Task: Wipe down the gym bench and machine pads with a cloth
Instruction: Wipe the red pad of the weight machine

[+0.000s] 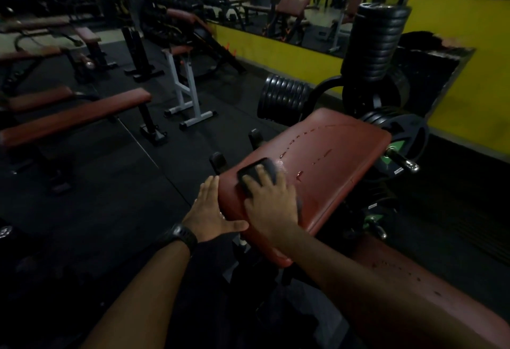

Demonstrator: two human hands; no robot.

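Hiding half the dark cloth, right hand presses flat-fingered on the glossy pad; left hand flat against its edge.

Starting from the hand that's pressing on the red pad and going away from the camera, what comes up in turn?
Right hand, pressing flat → dark cloth under its fingers → trail of water drops → far end of the red pad → black weight plates → yellow wall.
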